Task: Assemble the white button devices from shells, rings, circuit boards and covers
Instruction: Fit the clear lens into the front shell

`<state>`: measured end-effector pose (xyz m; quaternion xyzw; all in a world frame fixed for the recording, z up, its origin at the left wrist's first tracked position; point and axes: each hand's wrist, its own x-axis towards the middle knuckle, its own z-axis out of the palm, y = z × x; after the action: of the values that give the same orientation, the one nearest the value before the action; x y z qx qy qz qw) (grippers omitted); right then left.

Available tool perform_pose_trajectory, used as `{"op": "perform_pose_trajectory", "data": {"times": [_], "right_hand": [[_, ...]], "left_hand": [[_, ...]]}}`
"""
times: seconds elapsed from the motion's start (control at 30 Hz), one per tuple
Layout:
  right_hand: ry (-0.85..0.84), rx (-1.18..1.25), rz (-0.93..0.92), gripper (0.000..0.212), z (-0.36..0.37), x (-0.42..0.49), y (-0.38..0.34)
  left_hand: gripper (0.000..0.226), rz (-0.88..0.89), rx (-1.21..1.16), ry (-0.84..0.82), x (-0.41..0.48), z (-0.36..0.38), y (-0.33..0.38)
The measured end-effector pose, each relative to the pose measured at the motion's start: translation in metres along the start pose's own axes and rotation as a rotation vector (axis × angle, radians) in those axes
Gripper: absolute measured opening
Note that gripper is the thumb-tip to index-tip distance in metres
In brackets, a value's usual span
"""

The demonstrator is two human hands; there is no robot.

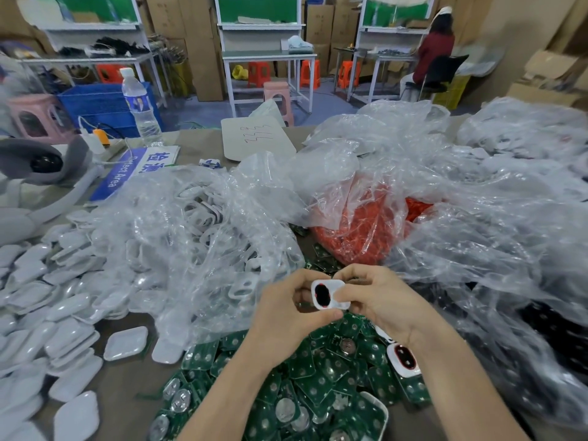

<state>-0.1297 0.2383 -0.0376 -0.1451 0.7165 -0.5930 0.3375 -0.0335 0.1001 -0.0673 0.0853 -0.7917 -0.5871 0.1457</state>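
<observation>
- Brown worktable (124, 380) in a workshop, heaped with loose parts and crumpled clear bags.
- Left hand (286, 310) grips the white shell (332, 292): its thumb lies along the shell's lower edge and its fingers curl round behind.
- Right hand (378, 297) grips the same shell from the right, with its thumb pressed on the face and its fingers curled over the top edge.
- Shell is held in the air between the 2 hands, above the near pile, face toward the camera.
- Dark oval opening in the shell's left half has a red ring (316, 293) seated around it.
- Under the hands is a pile of green circuit boards (318, 383), many with round silver cells.
- Just beside the right wrist, a second shell (403, 361) with a red rim round its opening lies on the boards.
- Beyond the hands is an open bag of red rings (356, 230), and left of it a bag of white shells (197, 218).
- Far left, white covers (63, 313) are spread and stacked on the table.
- Back edge holds a water bottle (140, 106), a blue sign (127, 170) and a scribbled white board (257, 138).
- Behind stand workbenches, where a person (432, 55) sits with back turned.
</observation>
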Motion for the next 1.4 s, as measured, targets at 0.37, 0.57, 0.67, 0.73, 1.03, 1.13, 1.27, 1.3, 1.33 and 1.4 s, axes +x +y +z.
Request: {"op": "perform_pose_trajectory", "data": {"times": [0.37, 0.57, 0.67, 0.73, 1.03, 1.13, 1.27, 1.3, 1.33, 1.4], "right_hand": [[0.135, -0.383, -0.34, 0.019, -0.024, 0.076, -0.094], [0.099, -1.16, -0.285, 0.027, 0.017, 0.172, -0.093], [0.101, -1.39, -0.284, 0.028, 0.022, 0.192, -0.085], [0.113, -1.462, -0.333, 0.014, 0.022, 0.2, -0.084], [0.09, -1.27, -0.345, 0.014, 0.013, 0.205, -0.079], [0.165, -1.004, -0.33, 0.014, 0.006, 0.202, -0.082], [0.269, -0.531, -0.308, 0.006, -0.002, 0.196, -0.086], [0.283, -0.478, -0.306, 0.007, -0.005, 0.195, -0.088], [0.295, -0.445, -0.308, 0.008, -0.006, 0.194, -0.088], [0.309, -0.396, -0.307, 0.013, -0.009, 0.193, -0.089]], "left_hand": [[0.034, -0.067, -0.123, 0.14, 0.006, -0.016, 0.0], [0.034, -0.058, -0.116, 0.112, 0.004, -0.016, -0.001], [0.035, -0.07, -0.112, 0.102, 0.004, -0.017, -0.001], [0.035, -0.069, -0.115, 0.107, 0.005, -0.019, -0.001], [0.035, -0.065, -0.098, 0.103, 0.004, -0.018, -0.001], [0.035, -0.065, -0.094, 0.106, 0.004, -0.017, -0.001], [0.035, -0.06, -0.082, 0.114, 0.004, -0.017, -0.002], [0.035, -0.06, -0.077, 0.112, 0.004, -0.017, -0.003], [0.035, -0.059, -0.072, 0.108, 0.004, -0.016, -0.003], [0.035, -0.055, -0.063, 0.103, 0.004, -0.015, -0.003]]}}
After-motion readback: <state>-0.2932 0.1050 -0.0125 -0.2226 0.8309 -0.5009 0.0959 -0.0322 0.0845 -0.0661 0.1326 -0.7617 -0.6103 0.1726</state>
